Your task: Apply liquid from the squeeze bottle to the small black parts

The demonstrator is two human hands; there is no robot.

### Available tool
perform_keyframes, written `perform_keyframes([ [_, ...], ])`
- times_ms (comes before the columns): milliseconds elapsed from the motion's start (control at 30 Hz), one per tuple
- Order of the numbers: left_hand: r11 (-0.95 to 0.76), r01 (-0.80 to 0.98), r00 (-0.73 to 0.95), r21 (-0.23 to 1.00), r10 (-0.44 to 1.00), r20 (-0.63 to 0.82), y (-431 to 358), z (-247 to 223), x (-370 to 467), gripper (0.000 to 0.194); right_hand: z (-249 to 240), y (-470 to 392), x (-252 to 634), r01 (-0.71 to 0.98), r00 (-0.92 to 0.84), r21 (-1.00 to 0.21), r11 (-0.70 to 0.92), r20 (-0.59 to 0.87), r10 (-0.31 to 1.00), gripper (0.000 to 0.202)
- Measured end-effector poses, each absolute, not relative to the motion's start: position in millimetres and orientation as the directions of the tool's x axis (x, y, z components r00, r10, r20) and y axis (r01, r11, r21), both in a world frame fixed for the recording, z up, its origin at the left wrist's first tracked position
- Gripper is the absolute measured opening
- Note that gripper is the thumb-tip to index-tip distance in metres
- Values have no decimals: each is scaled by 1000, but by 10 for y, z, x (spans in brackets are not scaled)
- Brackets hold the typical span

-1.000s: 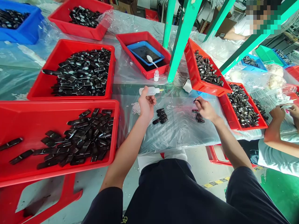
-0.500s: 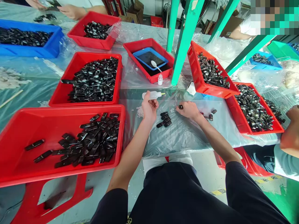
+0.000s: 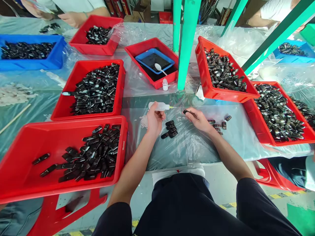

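My left hand (image 3: 155, 120) is closed around a white squeeze bottle (image 3: 159, 106), whose thin yellowish needle tip points right. Across from that tip, my right hand (image 3: 198, 119) pinches a small shiny black piece (image 3: 186, 111); what kind of part it is I cannot make out. Between and below the hands, several black pieces (image 3: 170, 129) lie in a close group on the plastic-covered table (image 3: 187, 147). Tiny white bits (image 3: 143, 122) are heaped beside my left hand, and a few more lie under the needle. More dark pieces (image 3: 218, 126) rest to the right of my right wrist.
Red bins of black pieces stand at left (image 3: 124, 141) and right (image 3: 252, 95). A red bin (image 3: 169, 82) behind holds a blue tray (image 3: 147, 65) and a white spoon (image 3: 158, 67); a small bottle (image 3: 165, 84) stands in front. A green post (image 3: 185, 49) rises behind. Co-workers sit opposite.
My right hand has turned so the black piece now points left toward the needle. The bottle stays in my left hand, near the same spot. The whole view has shifted slightly.
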State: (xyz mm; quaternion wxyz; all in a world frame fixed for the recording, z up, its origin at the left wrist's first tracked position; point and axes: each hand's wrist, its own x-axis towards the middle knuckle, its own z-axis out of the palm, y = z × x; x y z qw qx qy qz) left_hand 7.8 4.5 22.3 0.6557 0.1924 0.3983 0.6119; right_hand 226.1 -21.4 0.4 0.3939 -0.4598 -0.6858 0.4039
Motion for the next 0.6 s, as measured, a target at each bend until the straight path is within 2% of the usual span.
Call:
perform_keyframes([
  [333,74,-525,-74,848,988,-132,-57,224,144,43,180,-399,2193,117,-301,-972,202,159,940,55],
  [600,39,-455,-84,890,993,-87,-108,253,180,46,200,-427,2186,93,-334,-970,224,181,925,50],
])
